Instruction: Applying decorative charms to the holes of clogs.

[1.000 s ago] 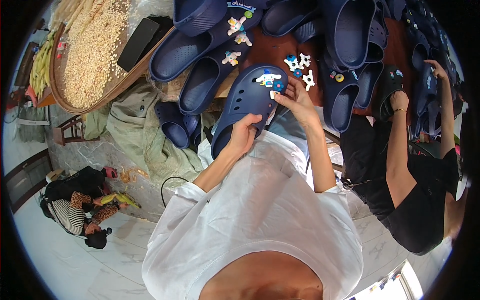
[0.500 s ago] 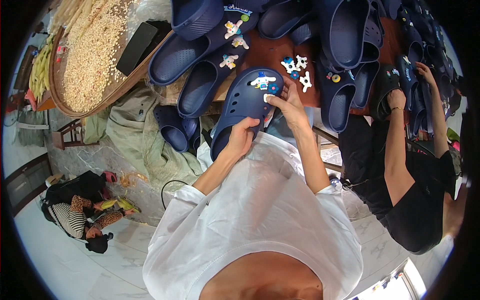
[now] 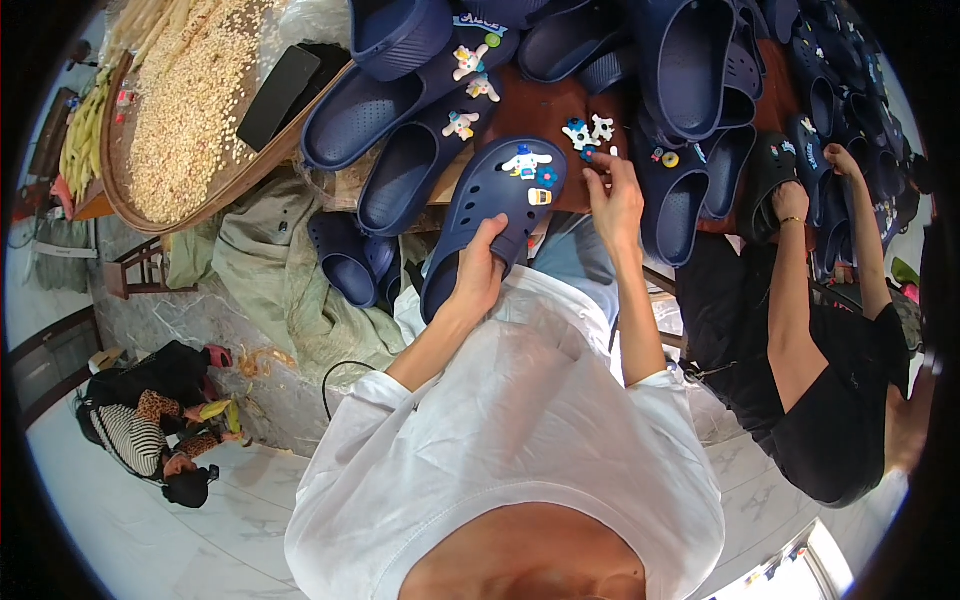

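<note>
My left hand point(image 3: 478, 268) grips a navy blue clog point(image 3: 495, 215) by its middle, toe pointing away from me. The clog's toe carries a white figure charm point(image 3: 526, 160), a small blue charm and a yellow one. My right hand point(image 3: 614, 196) is off the clog, fingers reaching to loose white and blue charms point(image 3: 588, 132) on the brown table point(image 3: 530, 110). Whether its fingertips pinch a charm is not clear.
Many navy clogs point(image 3: 690, 70) are piled across the table, some with charms. A round basket of grain point(image 3: 190, 100) with a black phone point(image 3: 277, 95) sits far left. A person in black point(image 3: 800, 330) works at my right. Dolls point(image 3: 150, 420) lie on the floor.
My right hand has left the clog's toe and moved right and forward to the loose charms on the table. My left hand still holds the clog.
</note>
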Demonstrator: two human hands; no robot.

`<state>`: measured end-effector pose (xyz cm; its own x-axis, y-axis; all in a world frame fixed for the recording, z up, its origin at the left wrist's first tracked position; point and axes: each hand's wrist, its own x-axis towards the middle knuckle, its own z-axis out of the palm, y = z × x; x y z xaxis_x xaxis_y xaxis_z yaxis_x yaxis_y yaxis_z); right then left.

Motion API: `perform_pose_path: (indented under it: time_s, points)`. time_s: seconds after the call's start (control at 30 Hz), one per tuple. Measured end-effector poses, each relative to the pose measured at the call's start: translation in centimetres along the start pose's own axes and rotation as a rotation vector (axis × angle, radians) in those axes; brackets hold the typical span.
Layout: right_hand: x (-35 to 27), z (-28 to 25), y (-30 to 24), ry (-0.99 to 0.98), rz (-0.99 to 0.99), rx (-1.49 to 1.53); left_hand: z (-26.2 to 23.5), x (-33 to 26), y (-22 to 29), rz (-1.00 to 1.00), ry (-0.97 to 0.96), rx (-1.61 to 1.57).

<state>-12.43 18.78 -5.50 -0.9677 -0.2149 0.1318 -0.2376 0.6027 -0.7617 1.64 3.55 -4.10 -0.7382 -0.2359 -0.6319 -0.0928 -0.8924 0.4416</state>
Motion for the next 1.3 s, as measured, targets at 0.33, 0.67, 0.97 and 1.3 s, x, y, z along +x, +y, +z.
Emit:
perform_pose_path:
  time_s: [0.33, 0.67, 0.97, 1.3]
  points:
    - [2.2, 1.0, 1.8, 0.065, -0.142, -0.340, 1.5, -1.3, 0.9, -0.050, 0.040, 0.056]
    - [-2.9, -0.3, -1.8, 0.076, -0.068, 0.179, 0.7, 0.1, 0.9, 0.011, -0.079, 0.153]
    - [-5.8, 1.3, -4.4, 0.057, -0.186, 0.190, 1.2, 0.0, 1.1, -0.043, -0.139, 0.136]
    - [-5.6, 1.2, -5.0, 0.049, -0.342, 0.139, 1.2, -0.4, 0.7, 0.029, -0.097, 0.131]
